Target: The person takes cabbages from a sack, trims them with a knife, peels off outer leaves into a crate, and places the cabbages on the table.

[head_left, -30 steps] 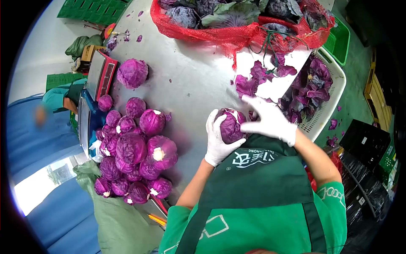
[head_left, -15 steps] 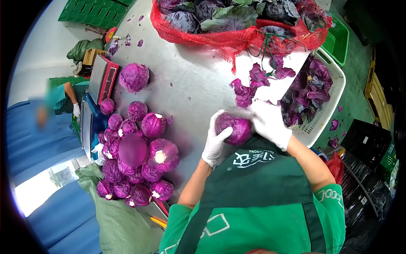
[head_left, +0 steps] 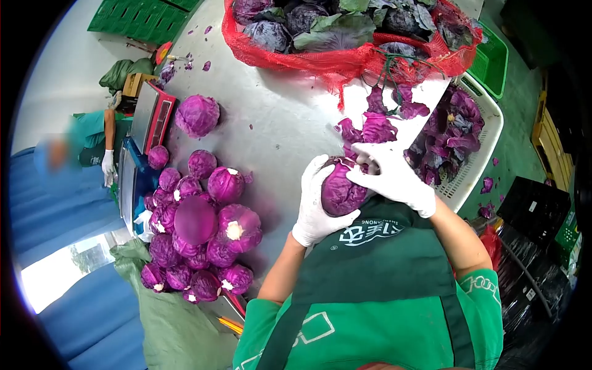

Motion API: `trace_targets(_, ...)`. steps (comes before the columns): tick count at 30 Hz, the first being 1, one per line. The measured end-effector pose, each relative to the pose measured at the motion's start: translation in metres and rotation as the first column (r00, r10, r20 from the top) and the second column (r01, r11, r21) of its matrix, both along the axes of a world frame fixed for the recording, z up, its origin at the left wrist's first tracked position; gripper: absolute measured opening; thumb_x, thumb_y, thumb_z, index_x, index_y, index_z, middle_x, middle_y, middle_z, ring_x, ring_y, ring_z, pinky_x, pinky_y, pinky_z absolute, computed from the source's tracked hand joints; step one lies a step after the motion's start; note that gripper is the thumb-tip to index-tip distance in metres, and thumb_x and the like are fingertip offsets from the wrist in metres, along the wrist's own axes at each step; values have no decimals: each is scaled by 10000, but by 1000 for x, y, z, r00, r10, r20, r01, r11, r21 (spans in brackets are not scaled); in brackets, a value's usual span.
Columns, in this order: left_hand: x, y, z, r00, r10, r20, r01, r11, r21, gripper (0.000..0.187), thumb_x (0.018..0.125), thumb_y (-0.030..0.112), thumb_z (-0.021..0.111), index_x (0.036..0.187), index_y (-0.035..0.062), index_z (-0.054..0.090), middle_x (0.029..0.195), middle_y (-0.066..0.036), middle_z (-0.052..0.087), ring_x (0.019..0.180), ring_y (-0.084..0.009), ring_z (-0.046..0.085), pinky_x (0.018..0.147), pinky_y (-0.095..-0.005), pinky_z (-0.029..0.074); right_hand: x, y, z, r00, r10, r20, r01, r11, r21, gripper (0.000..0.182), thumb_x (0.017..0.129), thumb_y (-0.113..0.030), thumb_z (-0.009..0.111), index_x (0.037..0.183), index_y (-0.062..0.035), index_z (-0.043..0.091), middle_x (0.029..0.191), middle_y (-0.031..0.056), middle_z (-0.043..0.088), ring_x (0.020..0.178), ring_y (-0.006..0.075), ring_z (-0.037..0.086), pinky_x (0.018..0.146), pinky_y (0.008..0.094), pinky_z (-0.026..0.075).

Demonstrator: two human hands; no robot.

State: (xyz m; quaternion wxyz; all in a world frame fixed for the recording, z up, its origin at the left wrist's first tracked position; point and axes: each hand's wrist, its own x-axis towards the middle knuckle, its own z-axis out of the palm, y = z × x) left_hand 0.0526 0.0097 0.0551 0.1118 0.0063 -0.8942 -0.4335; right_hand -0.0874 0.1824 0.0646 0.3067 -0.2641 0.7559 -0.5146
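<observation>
My left hand (head_left: 313,206) is wrapped around the near left side of a red cabbage (head_left: 340,192), held just in front of my apron. At the cabbage's upper right edge, the thumb and fingers of my right hand (head_left: 394,176) close on its outer leaves. A small greyish shape shows between those fingers, too shadowed to identify. Both hands wear white gloves. Torn purple leaves (head_left: 377,128) lie on the table just beyond my right hand.
Several trimmed red cabbages (head_left: 237,228) are heaped at left, below a single larger cabbage (head_left: 197,116). A red mesh sack (head_left: 296,60) of untrimmed cabbages sits at the far side. At right stands a white crate (head_left: 491,139) of leaves. Scales (head_left: 150,117) and another person's gloved hand (head_left: 108,166) are at left.
My right hand has shifted onto the cabbage's upper edge, its fingers now on the leaves. My left hand has turned the cabbage slightly. The other person's arm has swung downward.
</observation>
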Motion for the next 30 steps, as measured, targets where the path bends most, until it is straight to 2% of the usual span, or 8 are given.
trace_targets(5, -2, -6, 8, 997, -50, -54, 51, 999, 17, 994, 558, 241, 915, 1394, 92, 399, 1442, -221, 391, 1354, -388, 404, 1132, -490, 341, 1, -8, -7, 893, 68, -446, -82, 997, -12, 272, 940, -270, 601, 982, -10, 671, 876, 155, 674, 766, 319, 658, 724, 398, 520)
trace_targets(10, 7, -11, 15, 982, -5, -190, 37, 986, 164, 1042, 577, 397, 941, 1394, 101, 367, 1452, -260, 353, 1344, -383, 419, 1125, -507, 350, -45, 5, -49, 920, -364, 148, 343, 927, 150, 297, 966, -288, 584, 917, -11, 679, 680, 145, 626, 592, 320, 628, 639, 402, 507)
trace_targets(12, 7, -15, 25, 983, -7, -184, 43, 980, 194, 1045, 585, 384, 934, 1402, 101, 347, 1461, -258, 343, 1344, -383, 422, 1123, -506, 354, -56, 10, -59, 862, -221, -457, 307, 944, 122, 284, 954, -285, 630, 1004, -17, 709, 856, 73, 662, 780, 132, 652, 686, 318, 503)
trace_targets(16, 3, -23, 18, 990, 18, -137, 49, 883, 468, 1010, 611, 327, 915, 1399, 65, 339, 1490, -251, 324, 1355, -360, 418, 1135, -479, 340, -40, -16, 14, 993, -105, -51, 105, 994, -2, 376, 877, -233, 742, 1162, -3, 654, 917, 41, 585, 793, 126, 539, 736, 265, 461)
trace_targets(20, 1, -49, 23, 997, 71, -42, -35, 828, 559, 1029, 637, 290, 916, 1445, 31, 334, 1482, -184, 386, 1375, -281, 411, 1154, -419, 323, -17, -55, -1, 986, -71, -148, 25, 957, -290, 229, 894, -141, 686, 1096, -36, 704, 888, 76, 659, 765, 154, 598, 722, 297, 484)
trace_targets(24, -6, -135, 50, 935, 352, -35, -308, 861, 405, 968, 597, 275, 925, 1384, 35, 416, 1391, -129, 436, 1329, -252, 433, 1135, -380, 341, -30, -57, -55, 994, -113, -3, 113, 993, -43, 237, 905, -102, 641, 1107, 19, 670, 874, 79, 680, 738, 118, 616, 697, 275, 508)
trace_targets(25, -8, -166, 63, 894, 432, -117, -423, 901, 94, 927, 596, 278, 911, 1353, 30, 438, 1355, -145, 455, 1292, -284, 457, 1129, -389, 346, -27, -55, -56, 992, -103, 72, 105, 994, -28, 234, 910, -104, 639, 1106, 20, 667, 855, 72, 678, 714, 111, 616, 675, 274, 508)
trace_targets(30, -8, -332, 54, 578, 815, -43, -649, 428, -629, 960, 620, 473, 829, 1394, 65, 437, 1407, -211, 421, 1351, -391, 355, 1124, -473, 360, -7, -46, -82, 983, -52, 176, 38, 996, 81, 214, 937, -61, 614, 1131, 26, 644, 836, 9, 647, 628, 70, 558, 567, 220, 448)
